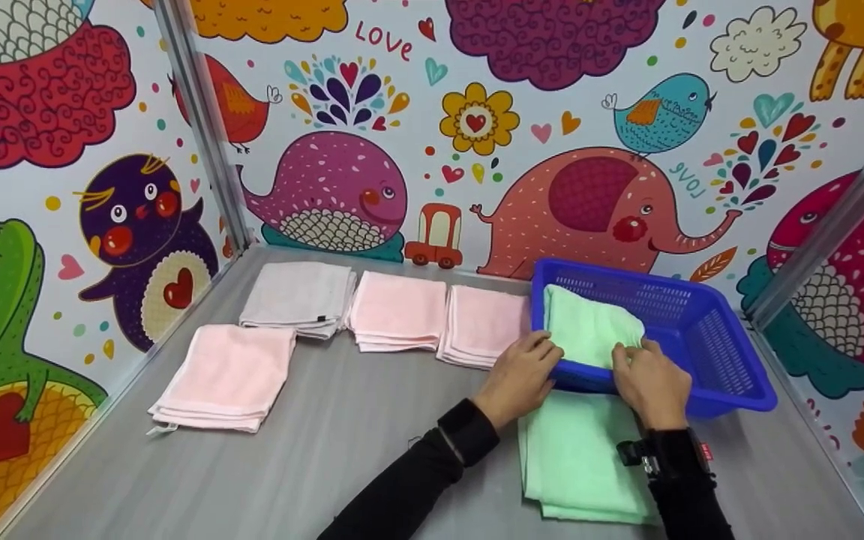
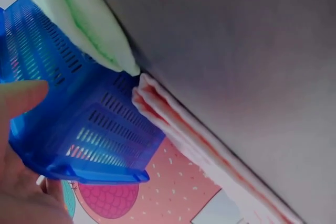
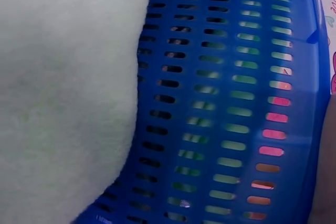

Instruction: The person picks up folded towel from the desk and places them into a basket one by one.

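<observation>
Both hands apparently grip the green towel in the blue basket.

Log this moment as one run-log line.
left hand: holds green towel at basket edge | right hand: holds same towel | blue basket: towel partly inside | table: four folded towels

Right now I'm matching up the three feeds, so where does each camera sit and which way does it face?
Head: worn high, looking forward and down at the table; shows both sleeved arms, left hand, right hand.
Left wrist: low beside the blue basket, facing its outer wall; a fingertip shows.
Right wrist: inside the basket, facing the green towel; no hand clearly visible.
Shared: all show basket and green towel.
</observation>
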Demonstrator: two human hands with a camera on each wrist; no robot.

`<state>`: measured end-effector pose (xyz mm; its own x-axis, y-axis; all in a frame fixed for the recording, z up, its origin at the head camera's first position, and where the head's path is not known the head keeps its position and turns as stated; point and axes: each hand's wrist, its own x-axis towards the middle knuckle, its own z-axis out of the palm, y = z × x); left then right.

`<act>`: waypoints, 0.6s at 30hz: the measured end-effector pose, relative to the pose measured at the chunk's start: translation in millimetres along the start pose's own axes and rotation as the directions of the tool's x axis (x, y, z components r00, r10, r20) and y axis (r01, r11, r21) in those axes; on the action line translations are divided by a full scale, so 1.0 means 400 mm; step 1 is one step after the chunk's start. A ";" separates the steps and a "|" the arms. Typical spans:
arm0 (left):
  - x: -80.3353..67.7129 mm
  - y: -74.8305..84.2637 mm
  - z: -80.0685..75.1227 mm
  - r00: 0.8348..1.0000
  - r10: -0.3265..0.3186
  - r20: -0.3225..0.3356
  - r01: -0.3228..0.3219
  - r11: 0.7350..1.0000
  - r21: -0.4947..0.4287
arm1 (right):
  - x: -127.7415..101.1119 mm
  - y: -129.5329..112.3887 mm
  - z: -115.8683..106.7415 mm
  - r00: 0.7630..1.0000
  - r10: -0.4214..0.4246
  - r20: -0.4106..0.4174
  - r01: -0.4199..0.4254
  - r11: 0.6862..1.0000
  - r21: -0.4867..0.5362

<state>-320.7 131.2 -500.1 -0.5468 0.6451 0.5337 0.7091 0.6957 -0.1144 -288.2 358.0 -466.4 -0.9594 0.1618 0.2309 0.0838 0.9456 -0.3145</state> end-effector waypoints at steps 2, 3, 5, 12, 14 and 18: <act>0.000 0.000 0.001 1.000 0.002 -0.004 -0.002 1.000 0.002 | -0.001 0.000 -0.002 1.000 0.012 0.019 -0.012 1.000 -0.006; 0.000 0.000 0.001 1.000 0.003 -0.006 -0.003 1.000 0.004 | -0.002 0.001 -0.003 0.999 0.018 0.030 -0.017 1.000 -0.012; -0.001 0.000 0.001 1.000 0.005 -0.010 -0.005 1.000 0.011 | -0.003 0.001 -0.004 0.998 0.025 0.051 -0.024 1.000 -0.020; -0.004 0.001 0.000 1.000 0.009 -0.019 -0.009 1.000 -0.001 | -0.001 0.004 -0.013 0.990 0.033 0.140 -0.027 0.999 -0.045; -0.003 0.001 0.000 1.000 0.013 -0.023 -0.013 1.000 -0.008 | -0.001 0.004 -0.017 0.987 0.034 0.159 -0.026 0.998 -0.048; -0.001 0.000 0.000 1.000 0.009 -0.011 -0.009 1.000 -0.017 | -0.002 0.001 -0.017 0.990 0.032 0.135 -0.027 0.999 -0.036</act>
<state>-320.4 130.8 -500.3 -0.5356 0.6475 0.5421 0.7215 0.6844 -0.1047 -285.7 360.4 -460.5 -0.9839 0.1522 0.0939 0.1195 0.9503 -0.2876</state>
